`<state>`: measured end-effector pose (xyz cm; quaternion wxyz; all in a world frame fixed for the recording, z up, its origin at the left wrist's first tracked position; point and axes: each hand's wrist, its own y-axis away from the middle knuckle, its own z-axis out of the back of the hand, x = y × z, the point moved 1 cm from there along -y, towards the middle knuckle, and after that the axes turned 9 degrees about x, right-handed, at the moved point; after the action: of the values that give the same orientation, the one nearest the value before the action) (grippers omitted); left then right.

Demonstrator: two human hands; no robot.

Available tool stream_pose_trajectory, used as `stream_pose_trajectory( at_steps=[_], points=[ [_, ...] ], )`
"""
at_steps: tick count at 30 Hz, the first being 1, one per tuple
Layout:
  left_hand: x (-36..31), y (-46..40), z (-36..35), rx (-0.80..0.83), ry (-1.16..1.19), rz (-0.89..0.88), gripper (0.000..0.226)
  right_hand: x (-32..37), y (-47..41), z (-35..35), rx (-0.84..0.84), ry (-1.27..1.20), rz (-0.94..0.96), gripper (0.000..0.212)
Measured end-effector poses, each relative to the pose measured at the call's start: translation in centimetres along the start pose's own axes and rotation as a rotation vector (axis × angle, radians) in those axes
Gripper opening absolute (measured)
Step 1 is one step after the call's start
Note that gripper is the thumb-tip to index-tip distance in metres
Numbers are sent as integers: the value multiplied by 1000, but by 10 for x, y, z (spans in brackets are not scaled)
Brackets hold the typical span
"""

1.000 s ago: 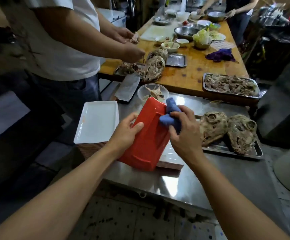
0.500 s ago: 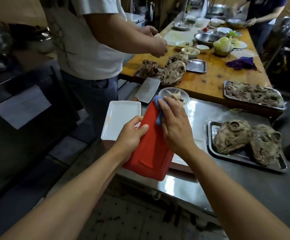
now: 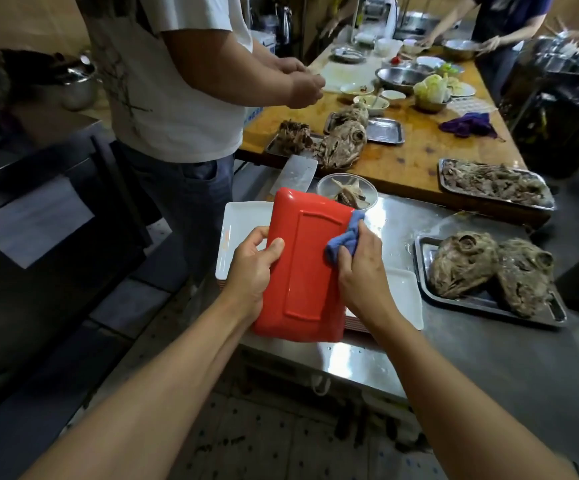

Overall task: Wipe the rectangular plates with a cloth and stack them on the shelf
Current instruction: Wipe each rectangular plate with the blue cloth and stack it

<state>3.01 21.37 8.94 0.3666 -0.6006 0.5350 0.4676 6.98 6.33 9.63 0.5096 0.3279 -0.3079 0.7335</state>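
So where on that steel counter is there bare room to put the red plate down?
Bare steel counter lies near its front edge, right of the white plates and below the metal tray. It is crowded farther back, around the clear bowl and cleaver.

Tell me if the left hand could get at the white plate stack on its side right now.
Probably not yet: the left hand grips the red plate, which it holds over the white plate stack. The stack lies close beneath, but the hand must first release the red plate.

Commercial kitchen: stainless steel bench (image 3: pixel 488 358) near, wooden prep bench (image 3: pixel 416 161) far, metal trays of cooked meat (image 3: pixel 495 183), mixing bowls (image 3: pixel 398 76), a cleaver (image 3: pixel 296 174), staff preparing food.
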Motion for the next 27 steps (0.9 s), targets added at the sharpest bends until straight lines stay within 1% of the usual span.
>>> stream_pose_trajectory(
  at_steps=[2, 5, 11, 15, 17, 20, 23, 25, 27],
  points=[
    [-1, -4, 0, -39, 25, -23, 15, -1, 11, -3, 62, -23, -83, 52],
    [-2, -9, 1, -91, 36, -50, 16, -3, 24, -3, 132, -99, -154, 55],
    [2, -14, -2, -229, 137, -64, 17, -4, 17, 10, 227, -290, -229, 49],
    [11, -11, -8, -300, 170, -84, 16, -10, -4, 24, 308, -345, -259, 52],
    [15, -9, -14, -334, 181, -95, 17, -13, -11, 28, 328, -340, -262, 51],
    [23, -4, -23, -396, 209, -107, 16, -14, -14, 34, 368, -394, -209, 41],
    [31, 2, -29, -451, 158, -81, 15, -18, -16, 38, 421, -433, -164, 38],
    [32, 7, -32, -419, 166, -43, 14, -23, -17, 40, 443, -452, -146, 38],
    [28, 14, -33, -364, 112, 35, 7, -29, -19, 44, 472, -437, -121, 39]
  ],
)
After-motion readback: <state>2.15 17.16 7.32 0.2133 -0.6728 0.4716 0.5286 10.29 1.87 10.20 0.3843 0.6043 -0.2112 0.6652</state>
